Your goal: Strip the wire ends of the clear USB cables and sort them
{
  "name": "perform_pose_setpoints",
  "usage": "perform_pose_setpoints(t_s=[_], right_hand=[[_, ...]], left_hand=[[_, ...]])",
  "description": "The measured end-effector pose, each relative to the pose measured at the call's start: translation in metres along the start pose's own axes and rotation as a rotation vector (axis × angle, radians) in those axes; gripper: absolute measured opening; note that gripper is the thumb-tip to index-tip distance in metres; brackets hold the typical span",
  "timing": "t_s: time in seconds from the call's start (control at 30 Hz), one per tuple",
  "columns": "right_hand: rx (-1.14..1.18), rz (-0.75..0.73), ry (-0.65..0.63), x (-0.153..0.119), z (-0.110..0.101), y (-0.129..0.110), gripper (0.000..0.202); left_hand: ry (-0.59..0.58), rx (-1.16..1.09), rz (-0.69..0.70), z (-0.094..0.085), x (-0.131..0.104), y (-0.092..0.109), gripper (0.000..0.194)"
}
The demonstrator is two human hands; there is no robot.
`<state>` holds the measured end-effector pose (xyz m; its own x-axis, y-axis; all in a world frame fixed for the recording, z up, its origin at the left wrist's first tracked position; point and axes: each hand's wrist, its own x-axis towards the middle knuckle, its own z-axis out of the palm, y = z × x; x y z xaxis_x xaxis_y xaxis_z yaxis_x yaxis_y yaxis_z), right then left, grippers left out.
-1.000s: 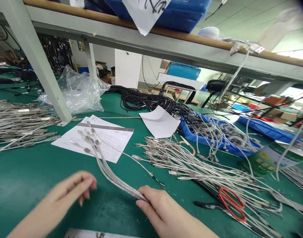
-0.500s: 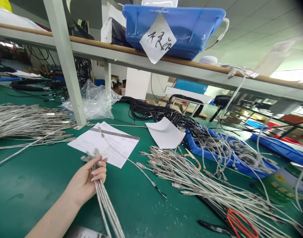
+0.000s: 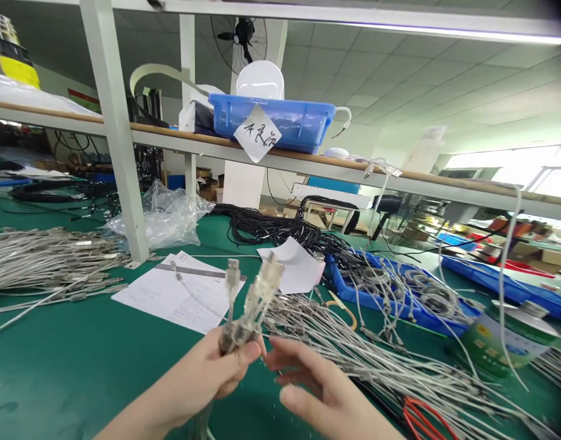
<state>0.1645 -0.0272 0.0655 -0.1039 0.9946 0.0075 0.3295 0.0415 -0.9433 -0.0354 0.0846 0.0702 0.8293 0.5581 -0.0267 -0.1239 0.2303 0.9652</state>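
My left hand point(image 3: 228, 370) is closed around a small bundle of USB cables point(image 3: 253, 305), their clear-hooded plugs pointing up above the thumb. One plug stands apart to the left of the others. Just right of the bundle is my right hand point(image 3: 315, 385), fingers apart and slightly curled, holding nothing I can see. Behind it a large pile of grey-white cables point(image 3: 381, 360) lies across the green table. Printed sheets point(image 3: 170, 302) with a metal ruler point(image 3: 193, 271) on top lie beyond my left hand.
Another cable pile point(image 3: 42, 263) lies left by the shelf post point(image 3: 122, 153). At right are a blue tray point(image 3: 340, 281) of coiled cables, a green can point(image 3: 495, 342) and red-handled scissors or pliers point(image 3: 422, 418). A blue bin point(image 3: 299, 116) sits on the shelf above.
My left hand has raised the USB cables and moved right, turning their plugs upward. My right hand has come into view beside them. The camera view has tilted upward.
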Motion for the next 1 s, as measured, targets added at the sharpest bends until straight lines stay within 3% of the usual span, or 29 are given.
perform_pose_setpoints(t_s=[0.17, 0.27, 0.37, 0.43, 0.5, 0.6, 0.7, 0.8, 0.87, 0.9, 1.0], right_hand=[[0.366, -0.198, -0.071, 0.047, 0.016, -0.017, 0.067], [0.488, -0.198, -0.121, 0.062, 0.030, -0.030, 0.070], [0.598, -0.160, -0.187, 0.073, 0.040, -0.045, 0.058], [0.684, -0.206, -0.193, 0.078, 0.045, -0.056, 0.056], [0.732, -0.310, -0.123, 0.079, 0.045, -0.067, 0.042], [0.741, -0.544, 0.063, 0.073, 0.038, -0.089, 0.011], [0.864, -0.664, 0.288, 0.059, 0.024, -0.110, 0.011], [0.927, -0.613, 0.490, 0.043, 0.007, -0.118, 0.013], [0.953, -0.557, 0.624, 0.033, -0.002, -0.114, 0.017], [0.962, -0.542, 0.687, 0.029, -0.007, -0.110, 0.019], [0.919, -0.534, 0.800, 0.015, -0.014, -0.094, 0.025]], left_hand=[[0.024, -0.016, -0.034, 0.004, -0.008, -0.013, 0.054], [-0.047, 0.088, -0.060, 0.000, -0.015, -0.014, 0.052], [-0.059, 0.148, -0.140, -0.001, -0.018, 0.000, 0.049], [-0.027, 0.226, -0.177, 0.000, -0.018, 0.022, 0.043], [-0.026, 0.409, -0.128, 0.001, -0.017, 0.050, 0.031], [-0.126, 0.624, -0.080, -0.002, -0.015, 0.081, 0.024], [-0.208, 0.650, -0.218, -0.012, -0.014, 0.084, 0.032], [-0.200, 0.698, -0.306, -0.025, -0.019, 0.072, 0.020], [-0.049, 0.949, -0.192, -0.035, -0.028, 0.072, 0.011], [0.082, 1.139, -0.054, -0.040, -0.034, 0.076, 0.016], [0.545, 1.712, 0.557, -0.057, -0.056, 0.090, 0.033]])
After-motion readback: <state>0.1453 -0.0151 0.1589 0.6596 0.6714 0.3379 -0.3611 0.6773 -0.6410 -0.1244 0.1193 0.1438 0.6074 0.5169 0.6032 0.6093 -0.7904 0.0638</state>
